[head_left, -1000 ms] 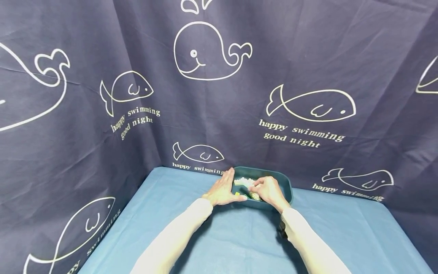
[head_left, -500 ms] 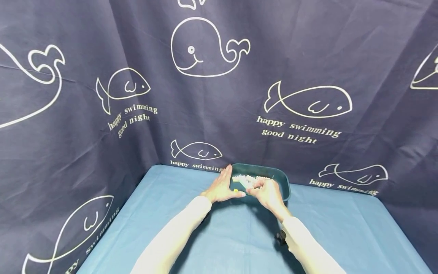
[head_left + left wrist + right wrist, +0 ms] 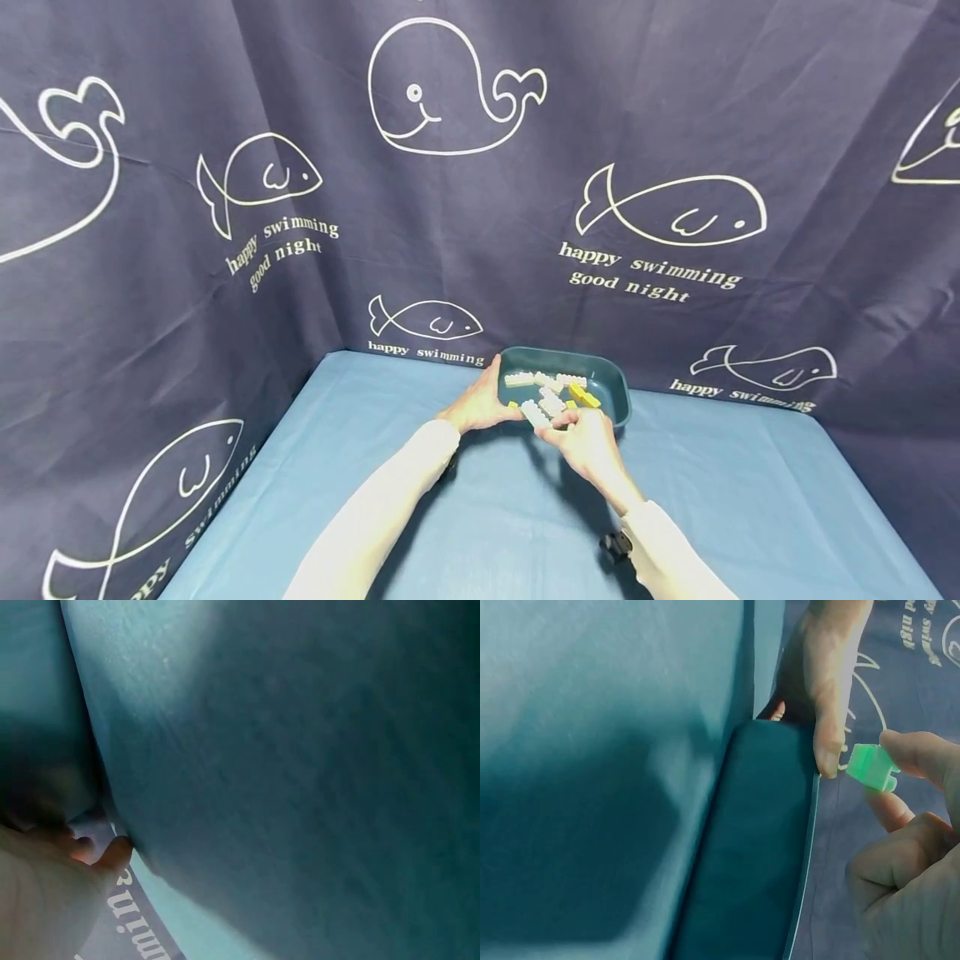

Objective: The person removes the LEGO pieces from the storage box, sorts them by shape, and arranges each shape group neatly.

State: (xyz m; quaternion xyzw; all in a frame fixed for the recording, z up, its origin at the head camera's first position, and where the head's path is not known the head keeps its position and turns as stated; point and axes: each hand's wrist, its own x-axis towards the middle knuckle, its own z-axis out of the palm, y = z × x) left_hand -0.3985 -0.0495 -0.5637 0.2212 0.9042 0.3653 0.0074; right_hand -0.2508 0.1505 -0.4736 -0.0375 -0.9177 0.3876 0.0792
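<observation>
At the back of the table a dark teal plastic bin point(image 3: 617, 379) holds several toy building bricks. My left hand point(image 3: 480, 402) grips its left end, with the thumb over the front rim and fingers along the outside. Between thumb and fingertips my right hand point(image 3: 588, 442) pinches a light green building brick point(image 3: 871, 766), held over the bin's front rim, close to the left thumb. White bricks point(image 3: 552, 402) and yellow bricks point(image 3: 583, 395) lie behind it in the bin. The left wrist view shows mostly table, with part of the left hand point(image 3: 56, 892) at the lower left.
A light blue cloth point(image 3: 510, 525) covers the table. Dark curtains point(image 3: 465, 250) with white whale and fish drawings hang along its back and left side, close behind the bin. A small black device point(image 3: 617, 546) sits under the right wrist.
My right hand has moved from inside the bin to its front rim, bringing the light green brick with it. More white and yellow bricks show now. The left hand stays at the bin's left end.
</observation>
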